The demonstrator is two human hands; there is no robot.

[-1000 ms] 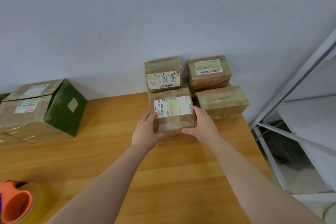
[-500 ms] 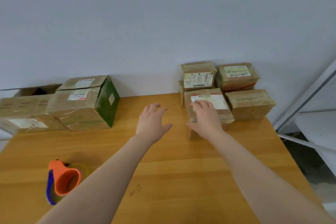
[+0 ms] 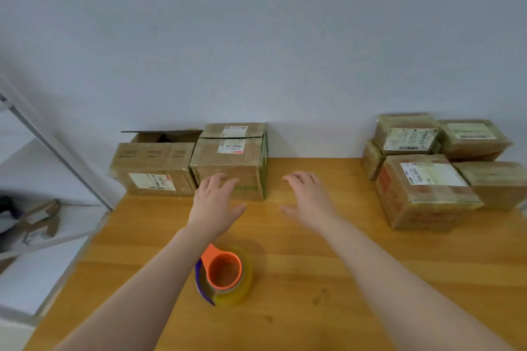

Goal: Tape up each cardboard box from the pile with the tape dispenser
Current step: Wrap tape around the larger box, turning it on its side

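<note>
The tape dispenser (image 3: 224,275), an orange core with a purple handle carrying a roll of yellowish clear tape, is lying on the wooden tabletop (image 3: 313,308) toward its near edge, just beside the left forearm. No hand is touching it.

Beyond it, the left hand (image 3: 215,205) is reaching forward with its fingers (image 3: 219,182) spread and released, grasping nothing. The fingertips are overlapping the front face of the green-sided box (image 3: 233,157), and whether they are touching it cannot be told. The right hand (image 3: 309,199) is hovering next to the left one over bare wood, palm down, its fingers likewise loose and empty.

The green-sided box is sitting at the back of the tabletop against the wall (image 3: 256,37), with white labels showing on its upper faces. An open-flapped box (image 3: 154,171) is standing right against its left side, with one flap sticking up at the back.

Well apart from these, at the right end of the tabletop, a large labelled box (image 3: 422,196) wrapped in tape is standing in front. Several smaller taped boxes (image 3: 407,134) are stacked behind and beside it.

A white shelf frame (image 3: 57,151) is slanting past the tabletop's left edge. Blurred cardboard scraps (image 3: 40,222) are lying on a lower shelf there.
</note>
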